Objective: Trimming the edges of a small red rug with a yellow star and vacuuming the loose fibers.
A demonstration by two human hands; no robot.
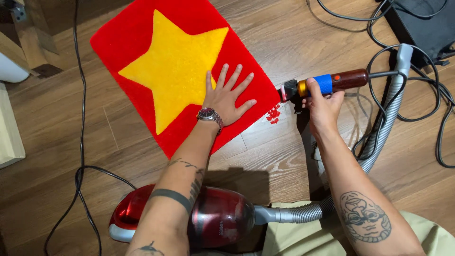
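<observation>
Head view shows your two hands low over a brown wooden floor [294, 42]. Your left hand [226, 97] lies flat on a red rug [125, 45] with a big yellow star [175, 66] in it. The fingers are spread wide and hold nothing; they just press on the rug, partly on the star and partly on the red near the rug's right edge. A wristwatch [209, 114] sits on that wrist.

Your right hand [322, 102] is closed around an electric trimmer [327, 83] with a blue band and a dark red handle. The trimmer's black head touches the rug's right edge, just beside your left hand. Little red fluff bits [273, 114] lie on the floor under it.

A grey hose [386, 118] runs past your right hand down to a red vacuum cleaner [218, 218] near your knees. Black cables [417, 95] lie on the floor to the right.
</observation>
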